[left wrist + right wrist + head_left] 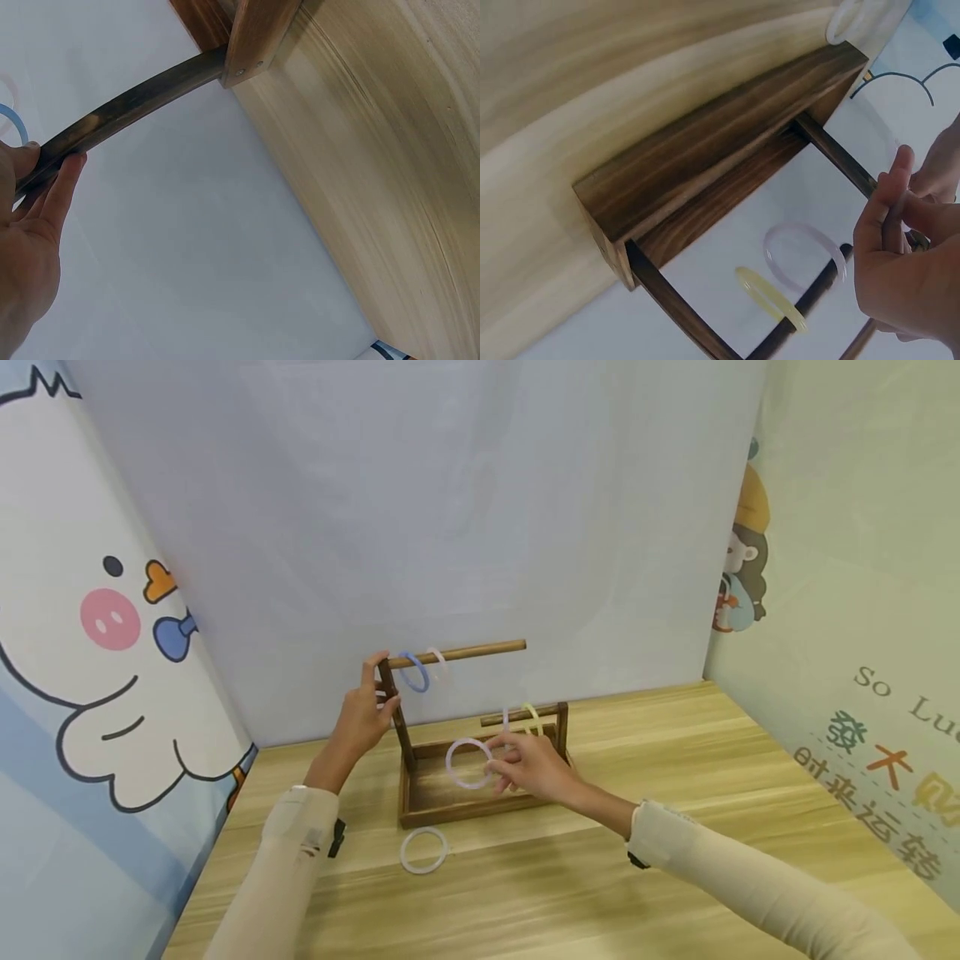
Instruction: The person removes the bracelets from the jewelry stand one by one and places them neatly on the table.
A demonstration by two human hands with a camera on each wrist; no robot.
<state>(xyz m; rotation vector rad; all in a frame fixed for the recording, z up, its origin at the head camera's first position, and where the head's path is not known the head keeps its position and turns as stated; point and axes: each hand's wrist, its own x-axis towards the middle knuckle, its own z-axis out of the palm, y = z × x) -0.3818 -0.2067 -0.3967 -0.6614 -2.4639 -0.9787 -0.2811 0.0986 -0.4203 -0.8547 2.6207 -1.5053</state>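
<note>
My left hand (pixel 362 720) grips the tall post (pixel 142 105) of a dark wooden ring stand near its top, thumb on one side and fingers on the other. My right hand (pixel 536 767) pinches a pale purple ring (pixel 448 764) between thumb and fingers, in front of the stand's tray base (pixel 480 815). On the upper bar (pixel 487 650) hang a blue ring (pixel 426 680) and a pale pinkish ring (pixel 446 670). The short lower bar (pixel 491 721) carries a light purple ring (pixel 767 247) and a yellow ring (pixel 759 294).
A whitish ring (pixel 423 870) lies flat on the wood-grain table (pixel 600 893), just in front of the tray. Behind the stand hangs a plain pale backdrop (pixel 450 527). Printed cartoon panels (pixel 67 568) stand at the left and right sides.
</note>
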